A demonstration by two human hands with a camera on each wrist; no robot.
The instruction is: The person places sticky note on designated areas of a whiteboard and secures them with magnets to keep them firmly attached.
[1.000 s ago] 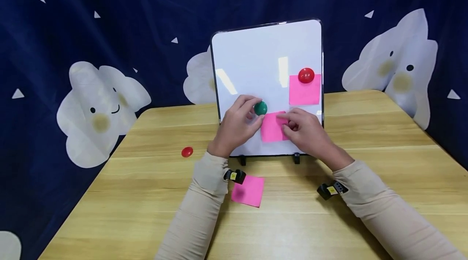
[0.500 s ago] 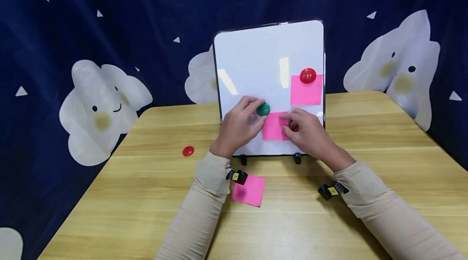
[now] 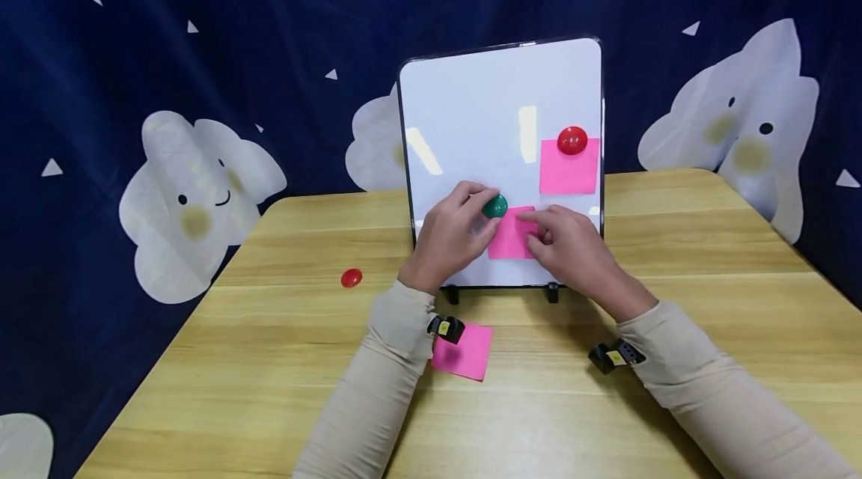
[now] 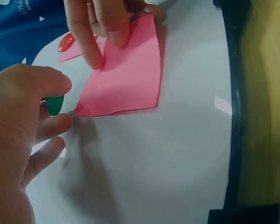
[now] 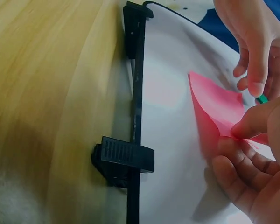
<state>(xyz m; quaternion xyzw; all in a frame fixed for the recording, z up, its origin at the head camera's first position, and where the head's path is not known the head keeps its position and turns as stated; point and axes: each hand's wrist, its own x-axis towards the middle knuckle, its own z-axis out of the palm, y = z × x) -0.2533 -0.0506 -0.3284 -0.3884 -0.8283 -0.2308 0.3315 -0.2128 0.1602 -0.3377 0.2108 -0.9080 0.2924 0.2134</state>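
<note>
My left hand [image 3: 453,233] pinches a round green magnet [image 3: 496,206] between thumb and fingers, at the upper left corner of a pink sticky note [image 3: 508,236]. By its right edge, my right hand [image 3: 571,245] pinches that note against the whiteboard [image 3: 471,105]. The right wrist view shows the note [image 5: 217,100] bowed, its lower edge standing off the board. Higher on the board's right side, a red magnet [image 3: 572,140] sits on the top edge of another pink note [image 3: 569,174].
The whiteboard stands on black feet [image 3: 553,293] on a wooden table [image 3: 269,359]. A loose red magnet [image 3: 351,278] lies left of the board. Another pink note [image 3: 473,352] lies in front, partly behind the left wrist camera [image 3: 447,328]. A dark blue curtain [image 3: 283,30] hangs behind.
The left hand has edged slightly down and right with the green magnet, nearer the note's top edge. The right hand keeps its hold on the note. The whole head view has shifted slightly.
</note>
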